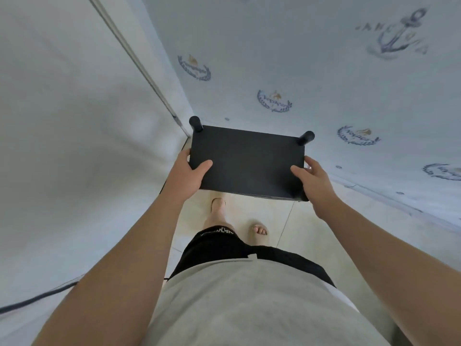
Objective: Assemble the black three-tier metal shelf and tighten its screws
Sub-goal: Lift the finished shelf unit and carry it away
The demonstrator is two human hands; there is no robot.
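The black shelf (247, 161) sat between left hand (185, 174) and right hand (315, 182), fingers (311, 163) pinching its side edges, thumbs on top. Keeping both grips even and the top level seemed wisest.

The shelf (247, 161) is matte black and seen from above, its flat rectangular top facing up and roughly level. A short round far-left post (195, 123) and far-right post (306, 137) stick up at its far corners. The lower tiers are hidden beneath the top. The left hand (185, 171) and right hand (315, 181) grip its near corners, thumbs on top.
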